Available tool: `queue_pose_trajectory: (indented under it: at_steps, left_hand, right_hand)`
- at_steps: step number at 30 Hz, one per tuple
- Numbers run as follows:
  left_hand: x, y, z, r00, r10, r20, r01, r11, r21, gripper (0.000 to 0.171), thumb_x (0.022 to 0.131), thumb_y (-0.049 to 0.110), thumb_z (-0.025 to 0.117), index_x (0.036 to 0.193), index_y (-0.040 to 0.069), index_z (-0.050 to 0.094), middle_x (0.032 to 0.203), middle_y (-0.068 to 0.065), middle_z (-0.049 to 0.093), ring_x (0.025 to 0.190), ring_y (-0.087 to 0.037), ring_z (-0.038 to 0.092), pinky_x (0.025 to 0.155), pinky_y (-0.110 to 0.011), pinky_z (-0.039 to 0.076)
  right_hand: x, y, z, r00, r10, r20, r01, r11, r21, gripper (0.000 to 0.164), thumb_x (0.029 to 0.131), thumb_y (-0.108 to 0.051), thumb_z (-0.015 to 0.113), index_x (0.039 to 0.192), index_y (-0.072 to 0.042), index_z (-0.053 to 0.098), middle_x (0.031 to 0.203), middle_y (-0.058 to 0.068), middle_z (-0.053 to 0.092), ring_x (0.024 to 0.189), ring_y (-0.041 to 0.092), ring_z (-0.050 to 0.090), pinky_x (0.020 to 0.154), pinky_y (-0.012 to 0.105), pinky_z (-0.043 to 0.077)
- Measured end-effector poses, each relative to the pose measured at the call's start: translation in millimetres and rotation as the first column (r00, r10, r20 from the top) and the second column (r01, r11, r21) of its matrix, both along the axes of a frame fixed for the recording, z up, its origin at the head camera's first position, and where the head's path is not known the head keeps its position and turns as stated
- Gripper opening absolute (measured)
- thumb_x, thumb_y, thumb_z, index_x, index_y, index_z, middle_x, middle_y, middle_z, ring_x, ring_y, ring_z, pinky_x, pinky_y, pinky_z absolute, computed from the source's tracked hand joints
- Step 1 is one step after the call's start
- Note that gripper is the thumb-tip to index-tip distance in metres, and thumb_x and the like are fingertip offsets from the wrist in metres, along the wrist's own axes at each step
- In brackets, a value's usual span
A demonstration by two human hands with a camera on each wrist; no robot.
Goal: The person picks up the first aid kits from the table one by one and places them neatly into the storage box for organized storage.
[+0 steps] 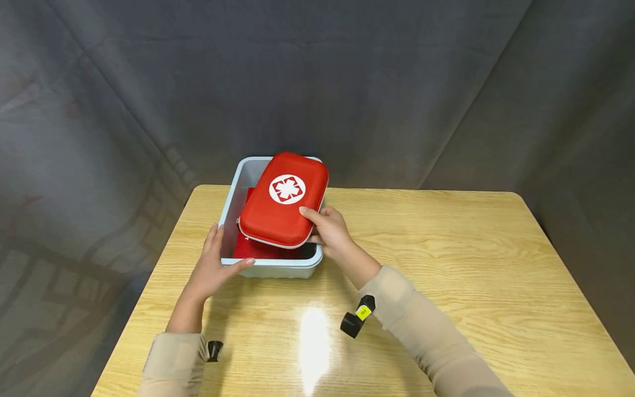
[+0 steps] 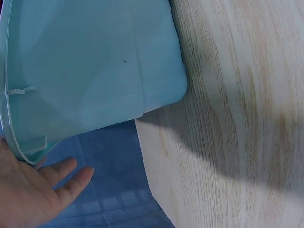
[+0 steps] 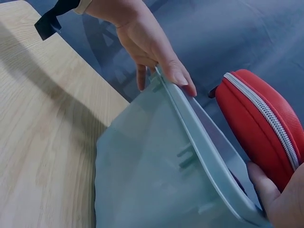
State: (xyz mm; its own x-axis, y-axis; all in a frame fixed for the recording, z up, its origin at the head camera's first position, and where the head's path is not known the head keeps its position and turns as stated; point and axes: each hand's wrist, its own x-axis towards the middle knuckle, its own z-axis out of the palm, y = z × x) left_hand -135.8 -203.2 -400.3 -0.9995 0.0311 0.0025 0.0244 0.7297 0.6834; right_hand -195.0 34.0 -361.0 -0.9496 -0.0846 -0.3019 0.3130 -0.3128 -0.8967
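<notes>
A red zippered first-aid case (image 1: pixel 265 215) with a white round emblem is tilted over a light blue plastic bin (image 1: pixel 278 263). My right hand (image 1: pixel 333 232) grips the case by its near right edge, thumb on top and fingers beneath. In the right wrist view the silver zipper of the case (image 3: pixel 259 118) shows, and the case is above the bin's rim. My left hand (image 1: pixel 212 270) rests at the bin's near left corner, thumb along the near rim and fingers extended along the left side. Inside the bin lies a red item (image 1: pixel 253 249), mostly hidden under the case.
The bin stands at the back left of a wooden table (image 1: pixel 446 264), close to a dark grey cloth backdrop (image 1: pixel 377 99). Black wrist camera mounts (image 1: pixel 352 325) hang from the sleeves.
</notes>
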Motion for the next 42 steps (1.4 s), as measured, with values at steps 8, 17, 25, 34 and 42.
queue_pose_trajectory:
  at_steps: [8,17,25,34,42]
  left_hand:
    - [-0.2,1.2,-1.2,1.000,0.003,0.008,-0.003,1.000,0.000,0.100,0.069,0.046,0.066,0.138,0.005,0.008,0.143,-0.008,-0.003,0.125,-0.037,0.013,0.090,-0.058,0.024]
    - [0.4,1.4,0.1,1.000,0.000,0.014,0.000,1.000,0.004,0.099,0.070,0.045,0.066,0.139,0.005,0.008,0.143,-0.008,-0.004,0.125,-0.037,0.013,0.089,-0.058,0.025]
    - [0.0,1.2,-1.3,1.000,0.000,0.013,0.000,1.000,0.013,0.099,0.069,0.045,0.067,0.139,0.006,0.009,0.143,-0.010,-0.003,0.125,-0.036,0.011,0.089,-0.058,0.025]
    - [0.9,1.3,-1.1,1.000,-0.001,0.025,0.000,1.000,0.027,0.098,0.069,0.046,0.066,0.139,0.007,0.008,0.143,-0.010,-0.005,0.125,-0.037,0.010,0.087,-0.059,0.027]
    - [0.7,1.6,-1.4,1.000,-0.001,0.022,0.000,1.000,0.023,0.098,0.070,0.046,0.066,0.139,0.008,0.008,0.142,-0.012,-0.003,0.124,-0.038,0.012,0.087,-0.059,0.028]
  right_hand:
    - [0.0,-9.8,-2.3,1.000,0.025,-0.008,-0.024,0.998,0.064,0.025,0.077,-0.012,0.063,0.084,-0.002,0.041,0.079,0.010,0.055,0.055,0.016,0.060,0.049,0.030,0.050]
    - [-0.2,-14.6,-2.6,0.998,0.060,-0.022,-0.056,0.987,0.148,0.027,0.077,-0.014,0.064,0.081,-0.003,0.040,0.083,0.013,0.054,0.057,0.017,0.060,0.048,0.029,0.050]
    - [-0.3,-17.4,-3.6,0.995,0.094,-0.010,-0.091,0.976,0.197,0.030,0.077,-0.016,0.064,0.090,0.001,0.043,0.088,0.016,0.057,0.063,0.021,0.062,0.053,0.033,0.050]
    - [-4.1,-23.1,-1.2,0.993,0.115,-0.006,-0.111,0.968,0.227,0.032,0.076,-0.017,0.065,0.092,0.002,0.044,0.083,0.015,0.058,0.059,0.021,0.062,0.052,0.033,0.050]
    - [-8.3,-28.4,1.3,0.993,0.114,0.012,-0.113,0.954,0.279,0.032,0.076,-0.019,0.065,0.090,0.000,0.044,0.079,0.014,0.059,0.054,0.018,0.060,0.049,0.032,0.050]
